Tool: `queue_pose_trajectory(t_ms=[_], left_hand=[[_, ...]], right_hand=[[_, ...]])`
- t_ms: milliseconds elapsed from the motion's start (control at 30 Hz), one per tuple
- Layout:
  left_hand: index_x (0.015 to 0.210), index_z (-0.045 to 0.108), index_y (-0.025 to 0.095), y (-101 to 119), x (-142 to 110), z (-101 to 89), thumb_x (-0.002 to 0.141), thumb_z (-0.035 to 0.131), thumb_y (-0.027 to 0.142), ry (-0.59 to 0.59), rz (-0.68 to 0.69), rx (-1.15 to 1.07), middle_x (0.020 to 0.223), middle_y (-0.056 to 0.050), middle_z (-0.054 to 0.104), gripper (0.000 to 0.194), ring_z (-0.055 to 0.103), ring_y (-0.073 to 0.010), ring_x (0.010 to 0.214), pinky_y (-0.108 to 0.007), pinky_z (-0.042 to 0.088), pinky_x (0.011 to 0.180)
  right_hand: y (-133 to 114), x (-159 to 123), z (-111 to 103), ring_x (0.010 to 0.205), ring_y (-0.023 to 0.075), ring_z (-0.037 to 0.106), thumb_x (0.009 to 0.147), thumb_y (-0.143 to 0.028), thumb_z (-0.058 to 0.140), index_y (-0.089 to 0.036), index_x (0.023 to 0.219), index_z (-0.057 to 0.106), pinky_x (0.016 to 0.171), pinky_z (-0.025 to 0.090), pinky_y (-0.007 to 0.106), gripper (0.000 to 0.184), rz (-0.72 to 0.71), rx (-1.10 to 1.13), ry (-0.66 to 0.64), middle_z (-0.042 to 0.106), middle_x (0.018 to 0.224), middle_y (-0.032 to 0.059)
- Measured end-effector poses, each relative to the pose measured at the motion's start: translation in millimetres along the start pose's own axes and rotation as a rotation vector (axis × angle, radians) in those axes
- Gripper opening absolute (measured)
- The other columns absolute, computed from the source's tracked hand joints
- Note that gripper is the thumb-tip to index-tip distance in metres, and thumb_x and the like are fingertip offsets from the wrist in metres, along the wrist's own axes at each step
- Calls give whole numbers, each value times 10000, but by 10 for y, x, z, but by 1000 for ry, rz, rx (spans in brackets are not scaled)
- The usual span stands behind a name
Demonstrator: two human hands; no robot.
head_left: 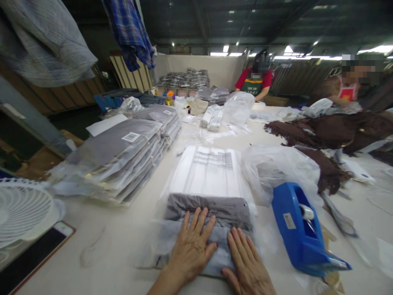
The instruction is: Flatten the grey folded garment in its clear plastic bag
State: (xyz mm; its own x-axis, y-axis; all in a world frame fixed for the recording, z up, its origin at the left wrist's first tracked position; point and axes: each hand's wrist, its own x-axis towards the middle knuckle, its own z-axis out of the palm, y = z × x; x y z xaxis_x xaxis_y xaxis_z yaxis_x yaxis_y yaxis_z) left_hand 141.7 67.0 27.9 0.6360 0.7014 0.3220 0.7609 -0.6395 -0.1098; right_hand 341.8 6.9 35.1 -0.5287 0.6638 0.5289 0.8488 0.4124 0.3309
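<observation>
A folded grey garment in a clear plastic bag (211,205) lies on the table in front of me. My left hand (192,246) rests flat on its near half, fingers spread. My right hand (247,258) presses flat on the bag's near right part, fingers stretched out and the thumb apart. Just beyond the garment is a white sheet or stack of bags with printed text (208,168); whether it is part of the same bag I cannot tell. To the right of my right hand stands a blue tape dispenser (294,233) with a roll in it.
Stacked bagged grey garments with barcode labels (123,151) stand at the left. Nearer are a white fan (24,213) and a phone (37,254). Crumpled clear plastic (282,168), scissors (340,217) and brown fringed fabric (331,131) lie right. Two people (254,84) are across the table.
</observation>
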Motion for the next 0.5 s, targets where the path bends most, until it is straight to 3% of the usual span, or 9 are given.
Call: queue_pose_trajectory(t_ms=[100,233,333,400,500], left_hand=[[1418,160,176,-69,-11,-73,892,465,426,-18,6,-72,1439,-91,285,658,288,-270,1318,-493,449,975],[1399,220,153,-330,-267,-159,922,357,207,165,-149,-59,1418,-82,331,499,225,-257,1345,-517,379,1027],[1377,257,117,-569,-589,-111,911,398,249,255,-461,-60,1386,-151,361,504,306,-287,1303,-522,387,1007],[1325,316,45,-690,-750,-45,869,448,393,281,-737,-230,1257,-208,470,588,462,-295,1167,-477,460,923],[1220,427,50,-760,-813,-6,731,509,508,177,-1089,-598,1017,-162,581,674,557,-280,950,-448,471,849]], right_hand=[[-71,-32,119,1082,255,552,822,-541,375,-6,1348,275,875,429,374,757,3,-43,18,616,1163,144],[-19,-42,214,1039,265,571,838,-539,315,15,1355,237,900,383,397,762,-14,-52,56,631,1123,163],[-5,-49,242,1003,274,586,845,-542,293,32,1356,214,905,362,413,772,-22,-40,87,642,1090,178],[-10,-52,244,996,279,590,847,-544,294,36,1354,215,910,358,418,774,-25,-38,87,644,1080,184],[-15,-54,234,997,278,591,846,-538,303,34,1354,221,908,364,417,769,-28,-37,79,642,1086,183]])
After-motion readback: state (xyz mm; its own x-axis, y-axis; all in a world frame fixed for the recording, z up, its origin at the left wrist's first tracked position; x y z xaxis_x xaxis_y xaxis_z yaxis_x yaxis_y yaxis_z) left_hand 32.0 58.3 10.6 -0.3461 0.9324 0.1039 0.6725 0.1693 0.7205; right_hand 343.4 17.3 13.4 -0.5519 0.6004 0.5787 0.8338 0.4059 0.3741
